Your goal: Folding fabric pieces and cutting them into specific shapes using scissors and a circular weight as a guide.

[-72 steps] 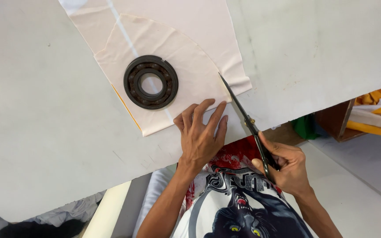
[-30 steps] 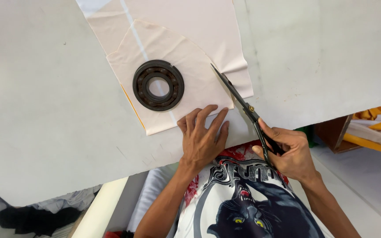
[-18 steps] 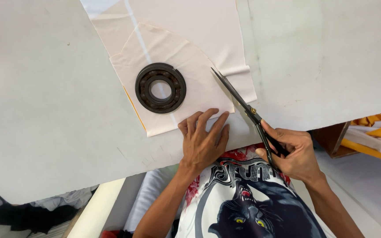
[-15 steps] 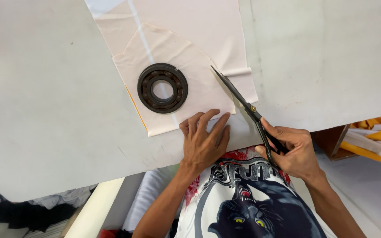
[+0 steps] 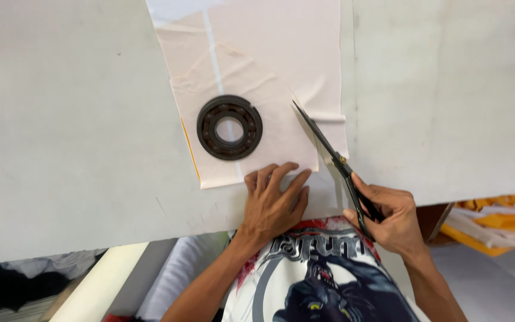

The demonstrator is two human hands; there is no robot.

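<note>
while the left hand (image 5: 274, 198) lies flat, fingers spread, on the near edge of the peach fabric (image 5: 251, 89), the right hand (image 5: 388, 216) has its fingers closed through the handles of one pair of black scissors (image 5: 328, 152), blades at the fabric's right edge. one dark bearing ring (image 5: 229, 127) weighs the fabric on the white table (image 5: 61, 119). yellow cloth (image 5: 502, 217) lies beyond the table's right edge.

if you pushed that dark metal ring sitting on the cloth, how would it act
The ring looks like a thick steel bearing, so probably heavy for its size. Lying flat, it should slide, not roll, likely dragging the thin peach cloth under it into wrinkles. Stiff and hardly fragile.
</note>
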